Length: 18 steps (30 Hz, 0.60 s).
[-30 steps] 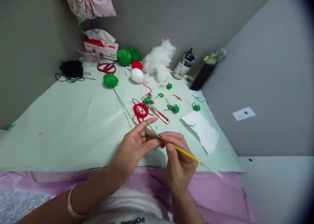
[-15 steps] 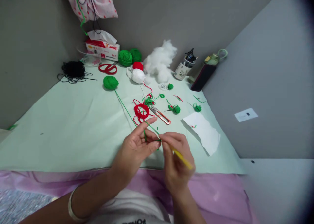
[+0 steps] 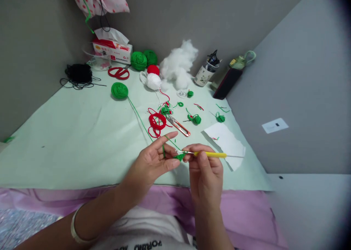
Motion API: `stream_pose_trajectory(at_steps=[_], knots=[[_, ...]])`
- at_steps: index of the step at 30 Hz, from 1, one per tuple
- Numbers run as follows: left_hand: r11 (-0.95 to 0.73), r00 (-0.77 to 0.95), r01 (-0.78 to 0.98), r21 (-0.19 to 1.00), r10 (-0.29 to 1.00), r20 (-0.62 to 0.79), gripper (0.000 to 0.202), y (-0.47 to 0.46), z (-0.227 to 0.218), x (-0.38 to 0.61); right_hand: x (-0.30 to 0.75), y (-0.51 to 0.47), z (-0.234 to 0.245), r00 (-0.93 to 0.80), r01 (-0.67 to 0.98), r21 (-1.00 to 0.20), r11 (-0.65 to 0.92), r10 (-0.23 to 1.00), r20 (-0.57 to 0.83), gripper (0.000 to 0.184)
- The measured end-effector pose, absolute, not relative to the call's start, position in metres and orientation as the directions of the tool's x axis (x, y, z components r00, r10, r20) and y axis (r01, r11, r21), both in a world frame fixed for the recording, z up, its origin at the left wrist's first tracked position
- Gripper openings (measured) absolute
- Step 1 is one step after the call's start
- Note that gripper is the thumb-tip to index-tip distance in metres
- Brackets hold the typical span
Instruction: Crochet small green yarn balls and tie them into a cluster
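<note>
My left hand pinches a small piece of green crochet between thumb and fingers. Green yarn runs over its raised index finger and back to a green yarn ball on the table. In my right hand is a crochet hook with a yellow handle, held level. Its metal shaft points left and meets the green piece. Just beyond my hands lie a loose coil of red yarn and orange-handled thread snips.
Small green crocheted pieces and a torn white paper lie to the right. Along the back stand a tissue box, white stuffing, a pen cup and a bottle. Red scissors and black yarn are at left.
The hook has swung from slanting down to the right to nearly level. My right hand has turned and shifted slightly right, and more of the green crochet shows. My left hand keeps its hold.
</note>
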<state>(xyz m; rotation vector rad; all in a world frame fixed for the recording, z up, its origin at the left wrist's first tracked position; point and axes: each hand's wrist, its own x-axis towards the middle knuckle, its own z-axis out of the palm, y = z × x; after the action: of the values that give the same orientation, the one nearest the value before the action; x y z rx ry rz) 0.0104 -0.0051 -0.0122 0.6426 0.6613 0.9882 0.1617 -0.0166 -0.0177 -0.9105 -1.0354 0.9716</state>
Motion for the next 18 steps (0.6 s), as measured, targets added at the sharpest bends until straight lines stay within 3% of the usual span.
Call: stream_pose_trajectory(at_steps=[7,18], knots=[[0.403,0.393,-0.475,0.782,0.892,-0.222,0.051,-0.003,-0.014,0.005,0.167,-0.02,-0.015,0.151,-0.263,-0.929,0.259,0.963,0.225,0.025],[0.298,0.343,-0.379,0.876,0.925,-0.166,0.052,-0.001,-0.012,0.003,0.165,-0.029,-0.016,0.131,0.039,-0.909,0.415,0.9,0.416,0.023]])
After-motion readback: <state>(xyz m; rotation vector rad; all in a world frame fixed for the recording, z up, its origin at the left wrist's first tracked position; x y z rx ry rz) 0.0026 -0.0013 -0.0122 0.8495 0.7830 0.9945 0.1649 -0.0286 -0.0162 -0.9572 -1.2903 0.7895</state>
